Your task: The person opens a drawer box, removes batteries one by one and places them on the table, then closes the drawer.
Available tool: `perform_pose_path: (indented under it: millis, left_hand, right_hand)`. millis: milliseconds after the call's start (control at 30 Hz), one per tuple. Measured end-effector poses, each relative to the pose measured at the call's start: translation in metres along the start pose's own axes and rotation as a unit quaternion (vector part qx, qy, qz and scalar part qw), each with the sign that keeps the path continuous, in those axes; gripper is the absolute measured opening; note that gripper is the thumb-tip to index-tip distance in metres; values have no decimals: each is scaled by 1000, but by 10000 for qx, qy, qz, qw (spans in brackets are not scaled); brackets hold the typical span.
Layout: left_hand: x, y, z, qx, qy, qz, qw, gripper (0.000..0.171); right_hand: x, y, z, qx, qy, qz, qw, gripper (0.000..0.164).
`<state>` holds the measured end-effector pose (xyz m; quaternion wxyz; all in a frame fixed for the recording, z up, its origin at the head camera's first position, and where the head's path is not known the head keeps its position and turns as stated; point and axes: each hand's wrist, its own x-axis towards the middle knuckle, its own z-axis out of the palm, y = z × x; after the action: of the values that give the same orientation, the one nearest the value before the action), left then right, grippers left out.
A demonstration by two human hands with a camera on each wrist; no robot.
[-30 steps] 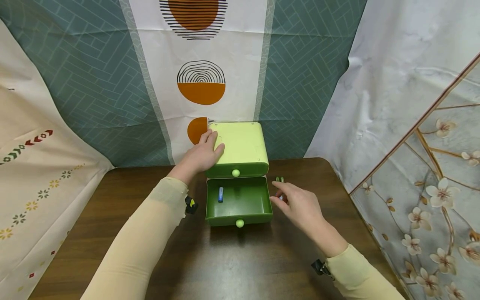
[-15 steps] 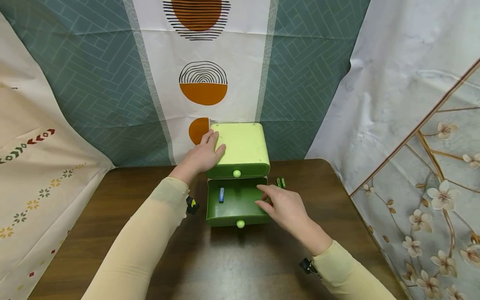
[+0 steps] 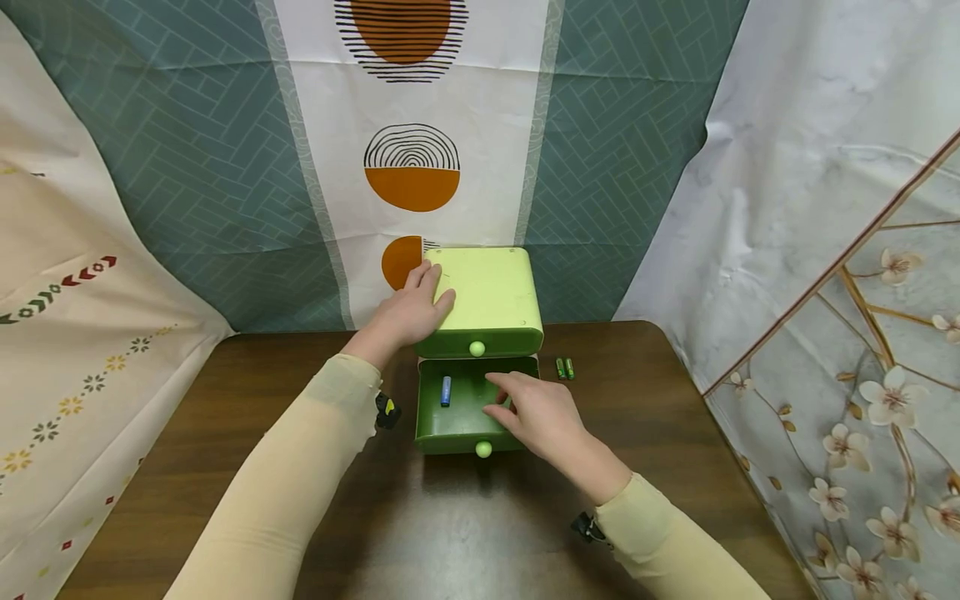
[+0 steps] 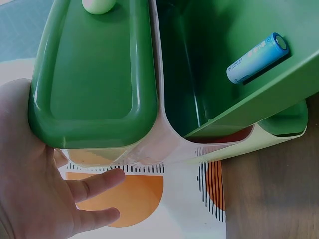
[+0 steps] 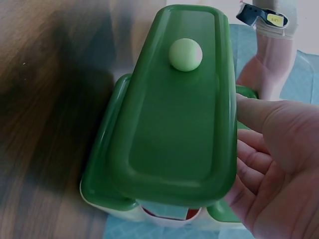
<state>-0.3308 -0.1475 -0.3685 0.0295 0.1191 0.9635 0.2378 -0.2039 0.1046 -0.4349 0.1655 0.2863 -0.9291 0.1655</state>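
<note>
A small two-drawer cabinet (image 3: 487, 287) has a pale yellow-green top and green drawers. My left hand (image 3: 408, 315) rests on its top left edge with fingers extended; in the left wrist view that hand (image 4: 37, 184) lies along the side of the upper drawer (image 4: 94, 74). The lower drawer (image 3: 431, 425) is pulled out, and a blue battery (image 3: 446, 392) lies at its left; the left wrist view shows this battery (image 4: 257, 58) close. My right hand (image 3: 538, 412) is over the drawer's right half, fingers bent. In the right wrist view the drawer front (image 5: 174, 124) hides its fingertips; I cannot tell whether they hold anything.
Two green batteries (image 3: 565, 368) lie side by side on the brown wooden table (image 3: 480, 533), right of the cabinet. A patterned cloth (image 3: 637, 167) hangs behind the table, with a floral cloth (image 3: 840, 400) at the right and a cream one (image 3: 75, 317) at the left.
My right hand has moved left, from beside the lower drawer to over its inside, uncovering the green batteries. The left hand has stayed on the cabinet top.
</note>
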Motion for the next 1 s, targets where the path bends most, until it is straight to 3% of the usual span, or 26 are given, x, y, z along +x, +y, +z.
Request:
perform_pose_path:
  millis: [567,1000]
  left_hand:
    - [1,-1,1,55,29,23,10000,82]
    - [-1,0,0,0,30,28,10000,81]
  right_hand:
    - [13,-8,10,74,-231,82,9997,47]
    - [24,-12,23,212,-749,225,9967,53]
